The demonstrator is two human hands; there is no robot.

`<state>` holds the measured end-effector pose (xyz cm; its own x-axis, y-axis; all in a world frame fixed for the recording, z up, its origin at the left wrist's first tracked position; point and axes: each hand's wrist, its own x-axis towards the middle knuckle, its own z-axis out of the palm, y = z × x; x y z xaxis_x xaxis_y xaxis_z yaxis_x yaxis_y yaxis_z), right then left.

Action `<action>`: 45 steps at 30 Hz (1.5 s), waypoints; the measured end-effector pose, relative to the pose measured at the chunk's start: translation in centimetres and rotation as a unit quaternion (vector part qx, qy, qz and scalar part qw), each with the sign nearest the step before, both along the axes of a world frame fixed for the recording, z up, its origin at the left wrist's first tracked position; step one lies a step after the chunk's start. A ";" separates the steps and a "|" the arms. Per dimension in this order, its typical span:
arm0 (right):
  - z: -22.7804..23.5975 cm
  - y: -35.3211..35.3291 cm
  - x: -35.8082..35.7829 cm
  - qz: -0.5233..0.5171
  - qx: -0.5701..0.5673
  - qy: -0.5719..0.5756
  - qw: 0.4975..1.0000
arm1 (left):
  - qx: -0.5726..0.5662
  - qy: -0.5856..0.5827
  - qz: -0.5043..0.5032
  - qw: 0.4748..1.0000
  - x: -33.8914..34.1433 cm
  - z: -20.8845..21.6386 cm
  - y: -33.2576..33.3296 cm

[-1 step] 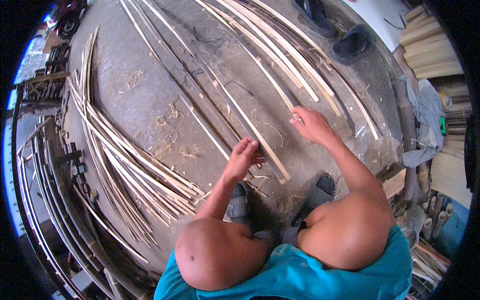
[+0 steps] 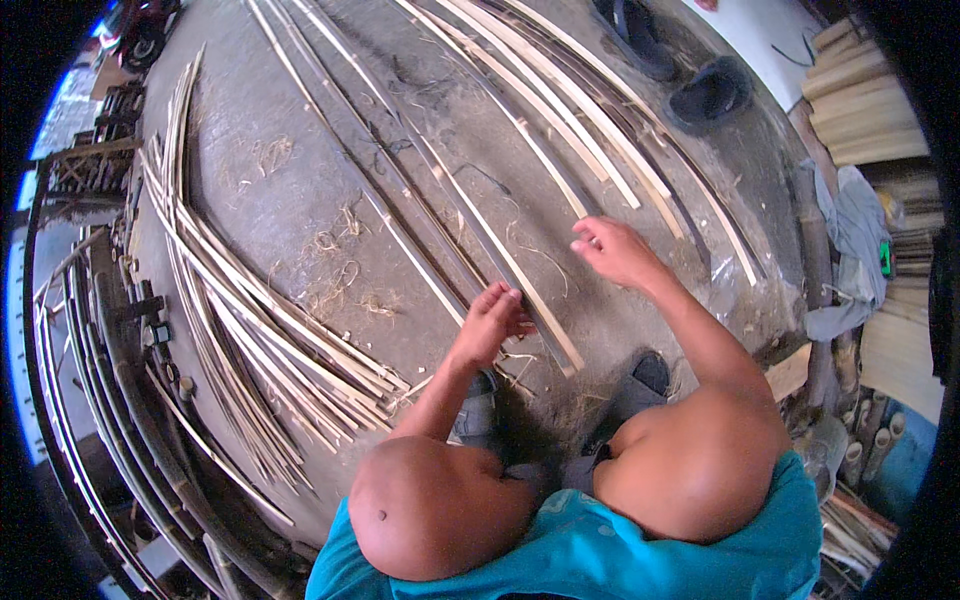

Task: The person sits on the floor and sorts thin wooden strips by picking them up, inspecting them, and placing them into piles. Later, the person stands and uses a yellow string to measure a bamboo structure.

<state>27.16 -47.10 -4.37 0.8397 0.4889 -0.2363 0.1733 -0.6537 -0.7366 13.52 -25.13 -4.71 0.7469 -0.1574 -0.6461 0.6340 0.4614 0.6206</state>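
Long split bamboo strips lie across the floor in front of me. My left hand [image 2: 492,322] is low over the near ends of the middle strips. Its fingers are curled, with the thumb at the edge of a pale, dark-sided bamboo strip [image 2: 535,305] whose end points toward my feet. The fingertips are partly hidden, but they appear to grip it. My right hand [image 2: 618,252] hovers to the right of that strip, fingers bent and apart, with nothing visible in them. Just beyond its fingers is the near end of another bamboo strip [image 2: 545,160].
A crossing pile of thin strips [image 2: 250,320] spreads at the left. More pale strips [image 2: 610,165] lie at the far right, near dark slippers [image 2: 710,92]. Bamboo poles [image 2: 130,380] line the left edge. Curly shavings [image 2: 340,270] litter the floor. A grey plastic bag [image 2: 850,250] is at right.
My right hand has shifted slightly left and down, its fingers a little away from the strip end it was beside. My left hand is nearly still.
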 end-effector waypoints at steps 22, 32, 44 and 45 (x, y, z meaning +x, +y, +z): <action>6.8 30.1 11.5 0.345 -0.289 -0.182 0.874 | 0.314 -0.075 -0.092 0.942 -7.6 1.5 -0.8; 3.1 32.7 9.9 0.328 -0.282 -0.249 0.866 | 0.268 -0.093 -0.069 0.956 -9.8 -4.9 -1.6; 10.3 31.2 13.3 0.224 0.065 -0.117 0.965 | 0.188 -0.037 -0.086 0.978 -10.0 -5.3 -2.2; 6.5 29.7 14.1 0.309 0.065 -0.168 0.934 | 0.185 -0.050 -0.093 0.977 -9.7 -5.4 -2.6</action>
<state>41.29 -17.36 2.15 0.4042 0.9108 0.0842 0.7229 -0.2617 -0.6394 3.87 -27.73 -10.08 0.7896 -0.0658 -0.6101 0.6136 0.0756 0.7860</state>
